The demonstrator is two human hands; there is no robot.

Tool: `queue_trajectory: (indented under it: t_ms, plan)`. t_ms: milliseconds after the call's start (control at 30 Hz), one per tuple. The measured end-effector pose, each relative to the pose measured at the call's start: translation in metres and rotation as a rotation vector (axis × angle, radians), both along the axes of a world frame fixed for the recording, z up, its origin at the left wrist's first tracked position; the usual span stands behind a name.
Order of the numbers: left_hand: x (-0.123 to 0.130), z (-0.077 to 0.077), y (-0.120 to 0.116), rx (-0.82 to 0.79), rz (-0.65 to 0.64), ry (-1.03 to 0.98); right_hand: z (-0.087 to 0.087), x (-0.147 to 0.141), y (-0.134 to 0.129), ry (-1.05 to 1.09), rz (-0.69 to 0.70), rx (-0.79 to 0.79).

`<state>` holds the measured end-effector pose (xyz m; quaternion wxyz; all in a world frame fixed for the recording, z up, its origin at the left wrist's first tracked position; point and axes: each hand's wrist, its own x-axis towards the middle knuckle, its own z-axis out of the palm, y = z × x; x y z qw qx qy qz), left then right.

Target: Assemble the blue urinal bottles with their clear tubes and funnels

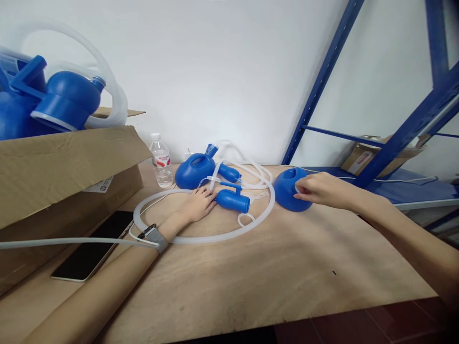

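My right hand (311, 188) is closed on the neck of a blue jug (289, 196) at the right of the table, its mouth partly covered by the fingers. My left hand (201, 203) lies flat on the table, fingers apart, wearing a grey-strapped watch. Its fingertips are beside a small blue bottle with a handle (231, 200). A second blue jug (193, 172) stands behind the left hand, with another small blue bottle (229, 173) next to it. A clear tube (215, 238) loops round these things and passes under my left wrist.
An open cardboard box (71, 148) at the left holds blue bottles (73, 98) and tubing. Near it are a water bottle (162, 162) and a black phone (91, 248). A blue metal shelf (416, 188) stands at the right, bearing a carton (373, 160).
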<state>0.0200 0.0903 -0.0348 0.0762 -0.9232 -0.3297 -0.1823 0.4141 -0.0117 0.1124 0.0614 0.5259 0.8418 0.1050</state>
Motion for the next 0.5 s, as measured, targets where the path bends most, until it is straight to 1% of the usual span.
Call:
queue_trajectory:
  t_ms: [167,267,400,500]
  plan:
    - [-0.001,0.0,0.0,0.013,-0.002,-0.003,0.006,-0.01,-0.006,-0.006,0.01,-0.009]
    - [-0.001,0.002,-0.002,0.015,0.003,0.005,0.002,-0.013,-0.01,-0.024,0.023,0.04]
    - [0.0,0.004,-0.004,0.021,0.015,0.012,-0.01,-0.009,-0.017,-0.053,0.012,0.151]
    - [0.0,0.003,-0.001,0.001,0.026,0.007,-0.015,-0.01,-0.023,-0.104,0.051,0.321]
